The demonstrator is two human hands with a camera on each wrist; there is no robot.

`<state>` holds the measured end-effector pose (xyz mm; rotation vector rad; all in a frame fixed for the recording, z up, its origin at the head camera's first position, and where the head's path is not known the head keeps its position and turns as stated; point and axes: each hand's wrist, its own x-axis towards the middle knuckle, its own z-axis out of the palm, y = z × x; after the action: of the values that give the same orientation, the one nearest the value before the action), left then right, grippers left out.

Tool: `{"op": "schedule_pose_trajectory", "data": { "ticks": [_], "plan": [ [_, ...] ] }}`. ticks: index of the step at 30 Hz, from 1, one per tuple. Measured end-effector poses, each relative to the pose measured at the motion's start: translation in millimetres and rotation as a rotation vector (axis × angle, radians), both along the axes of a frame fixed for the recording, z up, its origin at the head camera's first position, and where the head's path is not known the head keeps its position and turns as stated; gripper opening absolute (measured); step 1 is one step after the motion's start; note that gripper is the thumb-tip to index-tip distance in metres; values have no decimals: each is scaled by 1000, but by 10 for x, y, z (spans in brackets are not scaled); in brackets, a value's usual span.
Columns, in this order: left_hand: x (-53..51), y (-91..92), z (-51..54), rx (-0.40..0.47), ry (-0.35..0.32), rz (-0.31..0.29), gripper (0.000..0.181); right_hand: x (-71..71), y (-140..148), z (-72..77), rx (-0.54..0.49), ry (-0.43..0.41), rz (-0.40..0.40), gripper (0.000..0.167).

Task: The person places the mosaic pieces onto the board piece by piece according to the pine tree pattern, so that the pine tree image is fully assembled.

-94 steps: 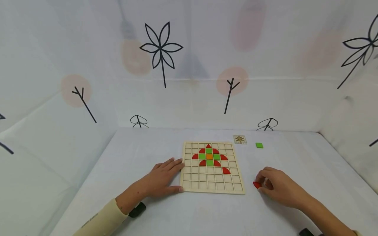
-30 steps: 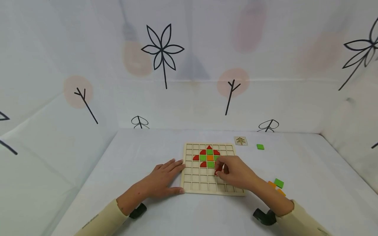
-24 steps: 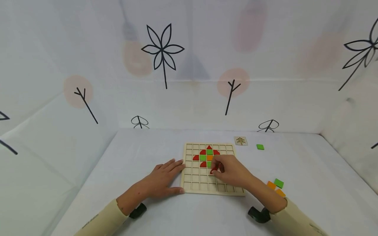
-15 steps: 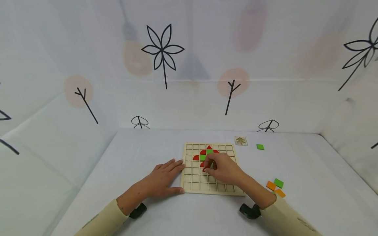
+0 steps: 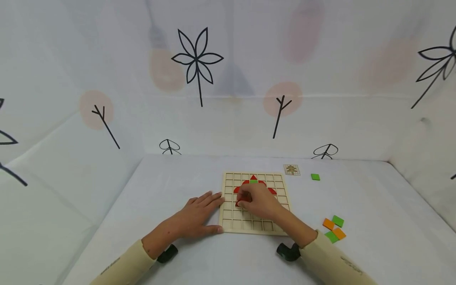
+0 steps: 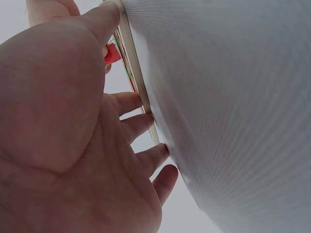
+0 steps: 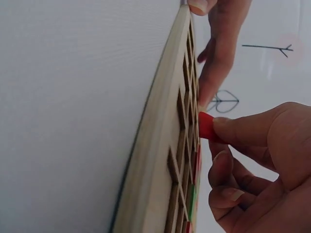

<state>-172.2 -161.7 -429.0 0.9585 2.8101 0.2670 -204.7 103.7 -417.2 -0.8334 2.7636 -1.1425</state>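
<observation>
A wooden grid board [image 5: 256, 233] lies on the white table, with red, green and other pieces in its upper cells. My left hand [image 5: 194, 217] rests flat on the table, its fingertips and thumb touching the board's left edge. In the right wrist view my right hand [image 7: 262, 170] pinches a red piece [image 7: 208, 127] between thumb and finger, tilted against the board's surface. From the head view, my right hand [image 5: 261, 202] covers the middle of the pattern, so several pieces there are hidden. The left wrist view shows the red piece [image 6: 112, 53] past my left thumb.
Two green tiles [image 5: 338, 221] and two orange tiles [image 5: 339, 233] lie together right of the board. Another green tile [image 5: 315, 177] sits farther back, beside a small card with a tree picture [image 5: 292, 170]. A patterned white cloth hangs behind the table.
Since the earlier frames, my right hand has picked up a red piece from the table at right and carried it leftward over the board. The left hand has stayed in place.
</observation>
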Motion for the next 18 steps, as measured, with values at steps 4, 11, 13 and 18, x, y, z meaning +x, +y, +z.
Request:
{"op": "schedule_pose_trajectory", "data": {
  "ticks": [4,11,13,18],
  "plan": [
    [1,6,7,-4,-7,4,89,1,-31,-23,6,-34,-28,12],
    [15,10,32,15,-16,6,89,0,-72,-64,17,-30,-53,12],
    [17,10,29,11,-17,7,89,1,-77,-69,25,-24,-49,11],
    [20,11,29,13,-14,4,89,8,-78,-87,61,4,-59,11]
  ]
}}
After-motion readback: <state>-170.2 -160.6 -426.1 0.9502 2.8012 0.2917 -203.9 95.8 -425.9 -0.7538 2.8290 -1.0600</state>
